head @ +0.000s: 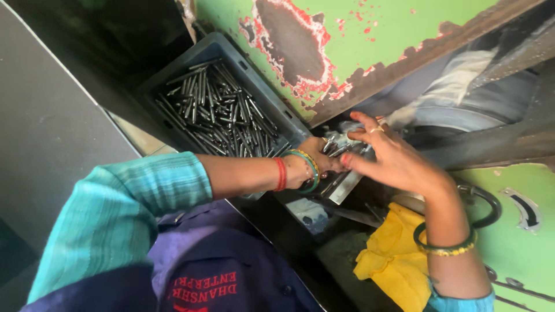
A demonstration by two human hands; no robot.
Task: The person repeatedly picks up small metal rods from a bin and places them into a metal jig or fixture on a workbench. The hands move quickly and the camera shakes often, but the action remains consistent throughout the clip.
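Note:
My left hand (pixel 319 157), with red and green bangles on the wrist, grips a small bunch of short metal pins (pixel 338 145) beside a grey metal guide plate (pixel 346 186). My right hand (pixel 388 157), wearing a ring and a green bangle, hovers over the same bunch with fingers spread, its fingertips touching the pins. Both hands meet in front of a grinding wheel (pixel 457 118) of a green machine. Whether the right hand pinches a single pin is hidden by the fingers.
A dark plastic crate (pixel 261 85) full of several metal pins (pixel 219 110) sits to the left of my hands. A yellow cloth (pixel 393 254) lies below the right wrist. The machine's green panel (pixel 358 34) has peeling paint; a black handle (pixel 488 202) is at the right.

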